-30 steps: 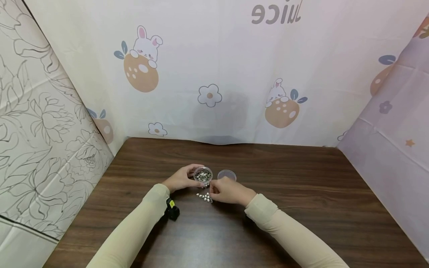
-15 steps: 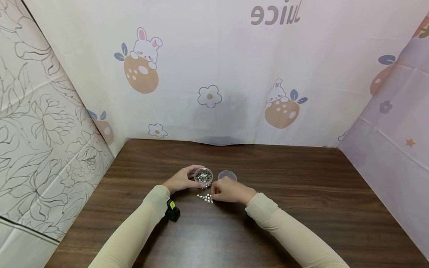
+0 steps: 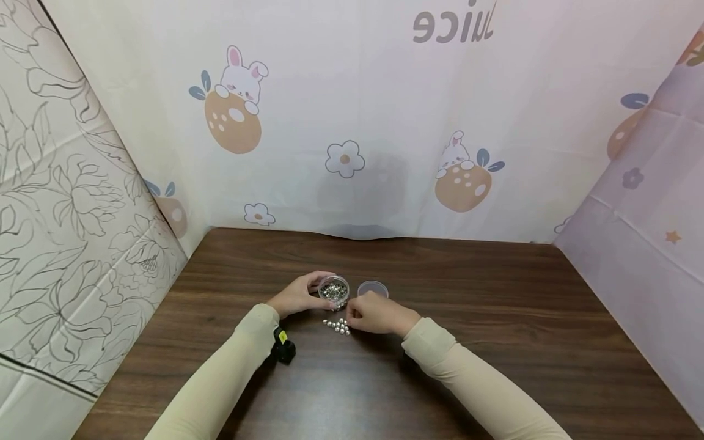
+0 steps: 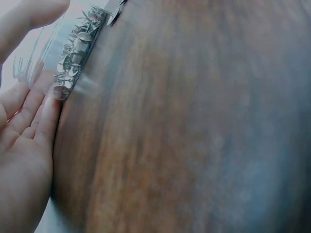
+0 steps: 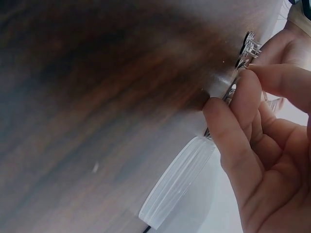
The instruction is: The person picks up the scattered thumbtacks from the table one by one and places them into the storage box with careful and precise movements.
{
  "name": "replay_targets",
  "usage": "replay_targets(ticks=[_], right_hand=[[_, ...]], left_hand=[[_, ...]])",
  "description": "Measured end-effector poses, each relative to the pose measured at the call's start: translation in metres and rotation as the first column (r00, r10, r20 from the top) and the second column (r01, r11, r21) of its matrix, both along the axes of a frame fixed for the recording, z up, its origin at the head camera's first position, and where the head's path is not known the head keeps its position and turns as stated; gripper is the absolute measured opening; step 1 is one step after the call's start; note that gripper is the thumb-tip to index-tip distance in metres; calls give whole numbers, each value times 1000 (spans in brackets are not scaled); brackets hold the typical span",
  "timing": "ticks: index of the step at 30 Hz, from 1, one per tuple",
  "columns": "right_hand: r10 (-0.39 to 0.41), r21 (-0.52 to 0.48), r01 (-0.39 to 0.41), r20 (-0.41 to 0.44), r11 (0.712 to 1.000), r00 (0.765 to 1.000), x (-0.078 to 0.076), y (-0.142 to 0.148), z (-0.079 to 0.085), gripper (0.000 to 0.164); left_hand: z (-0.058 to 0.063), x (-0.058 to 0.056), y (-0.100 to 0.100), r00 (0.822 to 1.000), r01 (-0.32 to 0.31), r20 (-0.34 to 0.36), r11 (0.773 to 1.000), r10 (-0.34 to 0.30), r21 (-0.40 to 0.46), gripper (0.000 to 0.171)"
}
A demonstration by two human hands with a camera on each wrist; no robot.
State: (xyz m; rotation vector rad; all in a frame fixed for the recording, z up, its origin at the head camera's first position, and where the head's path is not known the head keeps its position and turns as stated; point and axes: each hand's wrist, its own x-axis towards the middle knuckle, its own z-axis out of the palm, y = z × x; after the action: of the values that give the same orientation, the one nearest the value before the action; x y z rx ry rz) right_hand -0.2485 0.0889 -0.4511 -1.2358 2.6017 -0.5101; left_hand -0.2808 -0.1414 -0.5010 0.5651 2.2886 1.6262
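Observation:
In the head view my left hand [image 3: 296, 297] holds a clear round jar [image 3: 333, 279] from its left side, thumb in front and fingers behind. Silver thumbtacks [image 4: 80, 44] fill the jar's bottom, seen through its wall in the left wrist view. Just in front of the jar lies a small cluster of loose thumbtacks [image 3: 340, 327] on the table. At the right edge of this cluster my right hand [image 3: 377, 313] bends down, its thumb and forefinger pinched together at a thumbtack, mostly hidden by the fingertips. The right wrist view shows tacks [image 5: 250, 47] just past those fingertips.
A clear round lid [image 3: 373, 286] lies right of the jar, behind my right hand; its ridged side [image 5: 177, 182] shows in the right wrist view. Dark wood makes up the table [image 3: 495, 287]. A patterned curtain [image 3: 385, 110] hangs behind its far edge.
My right hand has drawn back slightly to the right from the loose thumbtacks, so more of them show. My left hand stays around the jar.

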Motion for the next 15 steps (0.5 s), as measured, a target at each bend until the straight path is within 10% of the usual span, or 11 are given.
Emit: replay_targets(ticks=[15], right_hand=[[-11, -39, 11, 13, 999, 1000, -1, 2, 0, 11]], left_hand=[[10, 4, 1, 999, 30, 11, 1000, -30, 2, 71]])
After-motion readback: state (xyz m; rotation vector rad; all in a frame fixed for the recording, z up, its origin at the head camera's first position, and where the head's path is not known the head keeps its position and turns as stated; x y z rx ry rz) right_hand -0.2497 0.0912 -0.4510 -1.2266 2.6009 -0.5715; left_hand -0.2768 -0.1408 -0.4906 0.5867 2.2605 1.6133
